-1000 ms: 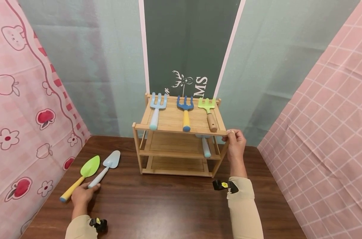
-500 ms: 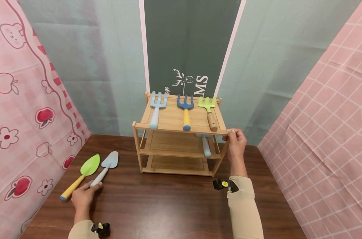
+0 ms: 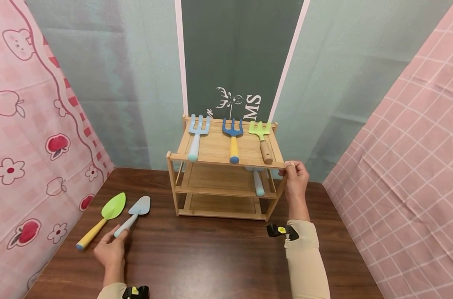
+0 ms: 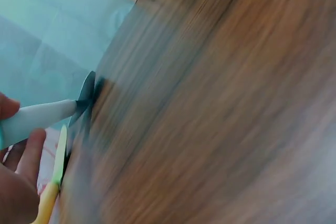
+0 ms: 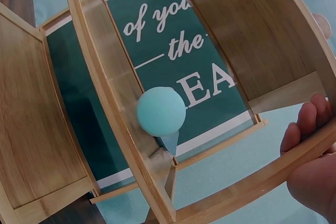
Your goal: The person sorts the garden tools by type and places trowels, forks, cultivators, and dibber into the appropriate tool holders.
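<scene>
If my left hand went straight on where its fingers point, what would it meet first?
Probably the green-bladed, yellow-handled trowel just ahead of your left hand, though the hand's height is unclear, so it might pass above.

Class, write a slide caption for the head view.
Left hand holds a pale blue trowel while the right hand grips a wooden rack.

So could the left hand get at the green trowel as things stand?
Probably yes: the green trowel lies just beside the left hand, with nothing seen between them. But that hand holds the light-blue trowel, so it would likely need freeing first.
</scene>
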The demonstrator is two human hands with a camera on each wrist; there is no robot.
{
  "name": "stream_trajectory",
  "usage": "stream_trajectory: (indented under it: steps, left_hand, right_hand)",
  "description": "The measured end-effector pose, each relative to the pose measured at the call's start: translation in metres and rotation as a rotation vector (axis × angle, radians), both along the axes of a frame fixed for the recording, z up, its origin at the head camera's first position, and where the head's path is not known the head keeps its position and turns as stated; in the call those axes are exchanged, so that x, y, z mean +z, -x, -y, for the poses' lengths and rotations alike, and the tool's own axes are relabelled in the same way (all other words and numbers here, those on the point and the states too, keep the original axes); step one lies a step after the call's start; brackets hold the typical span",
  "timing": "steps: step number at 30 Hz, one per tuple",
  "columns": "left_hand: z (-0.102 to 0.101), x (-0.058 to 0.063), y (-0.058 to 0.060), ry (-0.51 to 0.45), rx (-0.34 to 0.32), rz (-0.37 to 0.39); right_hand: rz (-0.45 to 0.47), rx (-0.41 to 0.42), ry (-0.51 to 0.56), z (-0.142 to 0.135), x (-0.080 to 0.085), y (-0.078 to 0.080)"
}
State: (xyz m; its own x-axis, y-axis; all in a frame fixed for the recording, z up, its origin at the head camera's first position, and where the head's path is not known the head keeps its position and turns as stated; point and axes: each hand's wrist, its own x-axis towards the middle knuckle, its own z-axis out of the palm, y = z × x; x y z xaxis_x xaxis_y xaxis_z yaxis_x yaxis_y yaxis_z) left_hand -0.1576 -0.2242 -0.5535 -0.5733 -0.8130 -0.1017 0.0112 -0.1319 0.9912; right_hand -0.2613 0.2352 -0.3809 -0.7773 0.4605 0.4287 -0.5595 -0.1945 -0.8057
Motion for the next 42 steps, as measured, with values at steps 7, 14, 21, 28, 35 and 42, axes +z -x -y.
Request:
stream_trajectory:
  steps: [7,14,21,28,35,42]
  left_hand:
    - [-0.018,-0.013,0.004,-0.067,0.07,-0.39]
    - [-0.027,-0.001,0.001,-0.074,0.052,-0.411]
    - [-0.039,0.016,-0.011,-0.07,0.079,-0.486]
    - [-0.051,0.03,-0.021,-0.065,0.114,-0.598]
    - [-0.059,0.043,-0.03,-0.096,0.129,-0.696]
    - [-0.064,0.051,-0.039,-0.113,0.124,-0.758]
  right_hand:
    - [-0.003,0.007,-0.002,-0.001,-0.002,0.0]
    - [-0.003,0.006,-0.006,-0.002,-0.001,-0.001]
    - [-0.009,0.012,0.005,-0.001,-0.001,-0.001]
    - [-0.002,0.002,0.008,0.0,-0.002,0.0]
    - [0.0,-0.003,0.009,0.0,-0.001,0.0]
    - [-0.001,0.01,0.016,-0.001,0.0,-0.001]
